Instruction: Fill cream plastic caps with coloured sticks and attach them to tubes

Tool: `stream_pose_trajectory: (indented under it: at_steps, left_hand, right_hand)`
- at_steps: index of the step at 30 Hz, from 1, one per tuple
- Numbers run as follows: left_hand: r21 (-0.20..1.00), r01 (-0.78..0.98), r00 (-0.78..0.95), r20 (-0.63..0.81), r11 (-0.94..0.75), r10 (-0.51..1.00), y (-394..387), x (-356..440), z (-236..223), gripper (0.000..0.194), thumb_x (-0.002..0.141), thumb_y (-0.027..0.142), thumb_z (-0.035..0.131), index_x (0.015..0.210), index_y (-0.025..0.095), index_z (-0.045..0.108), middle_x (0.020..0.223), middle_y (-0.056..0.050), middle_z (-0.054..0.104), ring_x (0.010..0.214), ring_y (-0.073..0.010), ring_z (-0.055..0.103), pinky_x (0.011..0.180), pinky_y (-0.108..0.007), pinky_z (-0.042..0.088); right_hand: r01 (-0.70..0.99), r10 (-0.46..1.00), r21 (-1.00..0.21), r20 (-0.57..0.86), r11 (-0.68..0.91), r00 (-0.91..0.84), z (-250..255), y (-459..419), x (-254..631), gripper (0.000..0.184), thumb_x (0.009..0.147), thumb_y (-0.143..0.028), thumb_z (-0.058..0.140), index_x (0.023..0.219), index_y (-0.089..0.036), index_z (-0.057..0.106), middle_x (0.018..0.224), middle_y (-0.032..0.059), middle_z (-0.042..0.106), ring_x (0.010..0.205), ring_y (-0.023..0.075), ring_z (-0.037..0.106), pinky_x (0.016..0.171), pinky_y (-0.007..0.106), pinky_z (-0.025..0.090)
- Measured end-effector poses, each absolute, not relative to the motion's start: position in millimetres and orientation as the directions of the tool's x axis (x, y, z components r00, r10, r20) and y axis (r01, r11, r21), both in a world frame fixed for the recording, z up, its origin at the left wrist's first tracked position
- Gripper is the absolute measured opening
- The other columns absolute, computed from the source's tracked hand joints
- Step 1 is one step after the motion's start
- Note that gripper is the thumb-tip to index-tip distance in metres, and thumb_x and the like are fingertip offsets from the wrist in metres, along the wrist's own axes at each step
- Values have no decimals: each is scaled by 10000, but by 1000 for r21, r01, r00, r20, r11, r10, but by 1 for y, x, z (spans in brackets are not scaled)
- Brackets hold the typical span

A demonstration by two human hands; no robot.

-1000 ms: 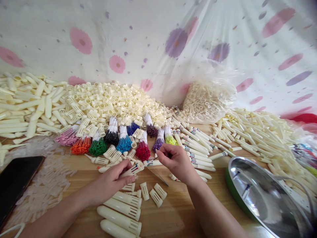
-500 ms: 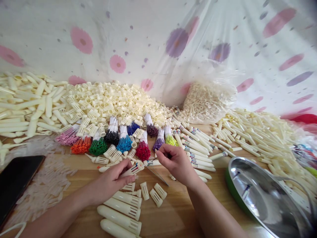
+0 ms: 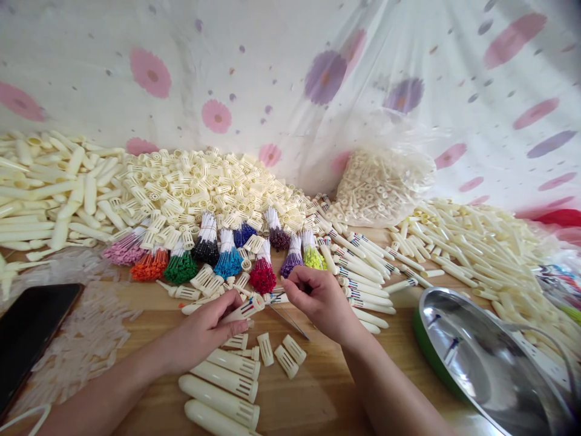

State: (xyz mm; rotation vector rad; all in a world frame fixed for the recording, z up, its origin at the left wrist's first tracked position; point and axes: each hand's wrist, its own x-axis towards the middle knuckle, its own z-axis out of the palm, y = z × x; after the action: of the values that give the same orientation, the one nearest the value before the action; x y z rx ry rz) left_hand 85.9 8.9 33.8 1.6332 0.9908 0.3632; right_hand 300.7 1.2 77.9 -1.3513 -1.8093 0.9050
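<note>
My left hand (image 3: 213, 333) is closed around a cream multicolour pen barrel (image 3: 245, 309), its slotted end pointing right with coloured sliders in the slots. Just to the right, my right hand (image 3: 318, 297) is pinched near that slotted end; whatever its fingertips hold is too small or hidden to name. On the table between the hands lies a thin metal tool (image 3: 290, 321), like tweezers. Behind them stand banded bundles of pen refills, among them a red bundle (image 3: 262, 272) and a purple bundle (image 3: 292, 257). Loose slotted collars (image 3: 285, 362) and barrels (image 3: 222, 402) lie below.
Heaps of slotted collars (image 3: 204, 181) and cream barrels (image 3: 467, 242) line the back. A plastic bag (image 3: 384, 184) of small parts leans there. To the right sits a metal bowl (image 3: 490, 375); at left, a phone (image 3: 36, 339) beside clear tubes (image 3: 82, 345).
My right hand has shifted slightly left, toward the slotted end of the barrel. My left hand keeps its hold on the barrel in nearly the same place.
</note>
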Motion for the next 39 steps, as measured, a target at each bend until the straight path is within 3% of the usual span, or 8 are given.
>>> stream_pose_trajectory:
  at_steps: [10, 16, 18, 21, 23, 26, 33, 39]
  left_hand:
    - [921, 388, 588, -233, -18, 774, 9, 88, 34, 205, 837, 411, 518, 816, 214, 465, 764, 33, 442, 739, -158, 431, 664, -256, 400]
    - [933, 360, 587, -231, 6, 776, 11, 86, 39, 218, 820, 428, 541, 826, 217, 484, 737, 39, 457, 719, -155, 452, 652, -260, 409]
    - [945, 328, 599, -213, 6, 772, 11, 84, 37, 210, 822, 415, 546, 831, 214, 486, 744, 37, 459, 728, -157, 459, 669, -269, 409]
    - [971, 239, 610, -135, -18, 781, 12, 82, 32, 169, 819, 359, 579, 834, 211, 501, 786, 25, 480, 773, -161, 478, 718, -278, 404]
    - [986, 154, 602, -41, -65, 797, 12, 81, 29, 144, 803, 301, 618, 830, 212, 508, 851, 11, 505, 839, -168, 499, 778, -288, 397]
    - [990, 53, 576, 78, -132, 814, 15, 81, 26, 143, 785, 231, 653, 825, 214, 516, 900, -4, 529, 894, -177, 517, 823, -297, 388]
    - [963, 56, 530, 194, -262, 825, 15, 78, 25, 110, 790, 163, 637, 831, 211, 547, 889, -22, 571, 864, -181, 541, 802, -295, 416]
    - [919, 170, 561, 207, -356, 802, 17, 76, 29, 101, 824, 216, 613, 922, 224, 637, 958, -44, 628, 957, -199, 574, 876, -301, 429]
  right_hand:
    - [549, 954, -818, -2, 170, -299, 62, -4, 280, 341, 868, -382, 489, 601, -177, 435, 534, -59, 373, 509, 78, 297, 453, 206, 218]
    - [591, 933, -775, -5, 224, -361, 75, -2, 293, 416, 947, -463, 328, 672, -182, 464, 565, -47, 417, 528, 90, 370, 486, 208, 258]
    - [710, 926, -660, -57, 246, -374, 78, -2, 301, 355, 939, -420, 385, 697, -184, 493, 588, -36, 484, 535, 97, 419, 497, 211, 275]
    - [881, 876, -310, -216, 357, -431, 75, -4, 306, 118, 850, -292, 553, 830, -177, 570, 756, 28, 631, 677, 160, 566, 563, 238, 344]
    - [909, 854, -80, -319, 408, -412, 68, -7, 302, 182, 794, -212, 590, 961, -141, 584, 916, 103, 665, 823, 237, 615, 616, 280, 397]
    - [907, 848, 45, -378, 418, -372, 58, -10, 288, 251, 785, -98, 537, 1033, -93, 578, 988, 158, 658, 874, 273, 631, 631, 315, 438]
    - [880, 814, 1, -379, 475, -439, 58, -4, 293, 270, 772, -27, 492, 1008, -122, 582, 952, 121, 666, 837, 249, 645, 640, 309, 453]
    - [854, 885, -298, -55, 427, -462, 84, 1, 326, 196, 888, -108, 398, 1029, -133, 532, 882, 78, 648, 752, 170, 608, 663, 272, 444]
